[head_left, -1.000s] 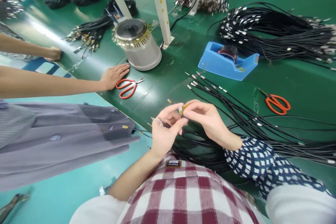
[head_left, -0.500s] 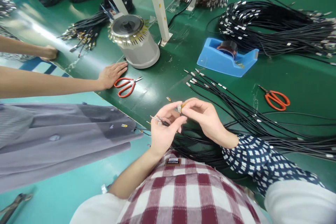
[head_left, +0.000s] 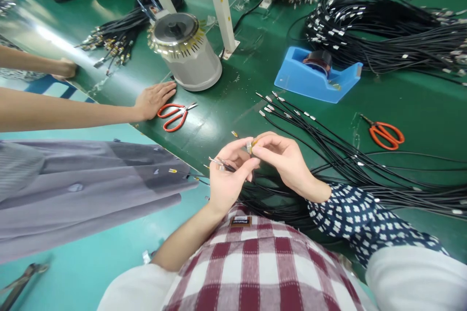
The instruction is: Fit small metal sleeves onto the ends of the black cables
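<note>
Looks roughly mid-job. A few black cables [head_left: 230, 168] are gripped in the left hand [head_left: 226, 175], near the middle of the frame, their metal tips poking out past the fingers. A silver connector [head_left: 249, 147] is held up at that hand's fingertips, and a bit of yellow tape [head_left: 254, 144] on it is pinched between thumb and finger of the right hand [head_left: 286, 155]. Whether that piece is fully stuck down can't be told, since it's mostly covered by fingers.

As for what's done: yellow is seen on a cable end [head_left: 234, 133] just above the left hand, and on another tip [head_left: 172, 170] at centre left, past the edge of the green table [head_left: 222, 107]. A bundle with yellowish ends [head_left: 118, 46] is laid at upper left, so that lot can probably be counted as finished.

Plenty seems left, though: only silver is shown on the fanned-out cable ends [head_left: 269, 108] right of centre, and on the big coil [head_left: 386, 39] at upper right.
</note>
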Tool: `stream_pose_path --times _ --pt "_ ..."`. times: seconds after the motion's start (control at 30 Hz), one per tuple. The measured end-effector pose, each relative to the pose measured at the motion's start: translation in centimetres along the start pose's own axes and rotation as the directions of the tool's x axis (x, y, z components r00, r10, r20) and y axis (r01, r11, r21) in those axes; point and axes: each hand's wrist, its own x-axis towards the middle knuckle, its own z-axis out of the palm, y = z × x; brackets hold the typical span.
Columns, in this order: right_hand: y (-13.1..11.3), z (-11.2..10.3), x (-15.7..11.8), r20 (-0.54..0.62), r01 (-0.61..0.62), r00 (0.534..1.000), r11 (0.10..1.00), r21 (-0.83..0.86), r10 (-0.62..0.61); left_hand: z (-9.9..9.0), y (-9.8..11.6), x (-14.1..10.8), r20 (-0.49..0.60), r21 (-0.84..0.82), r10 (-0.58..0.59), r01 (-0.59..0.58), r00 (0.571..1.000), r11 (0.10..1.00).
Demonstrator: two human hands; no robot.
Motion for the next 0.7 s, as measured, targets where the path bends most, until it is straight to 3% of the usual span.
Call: stream_pose_path --times 0.3,0.47,0.7 --pt "0.67 0.66 -0.27 -0.073 0.067 0.995 0.997 -0.042 -0.070 0.33 -0.01 0.13 -0.033 -0.084 0.008 -0.011 0.999 0.996" --pt "0.83 0.58 -0.28 -0.058 0.020 0.998 1.000 -0.012 -0.021 0.59 0.22 0.59 -0.047 -0.177 -0.075 0.065 0.996 0.982" --pt "0.73 -0.15 -0.30 -0.056 0.050 0.997 0.998 -0.031 -0.052 -0.09 0.54 0.78 0.048 -0.238 -0.207 0.212 0.977 0.948"
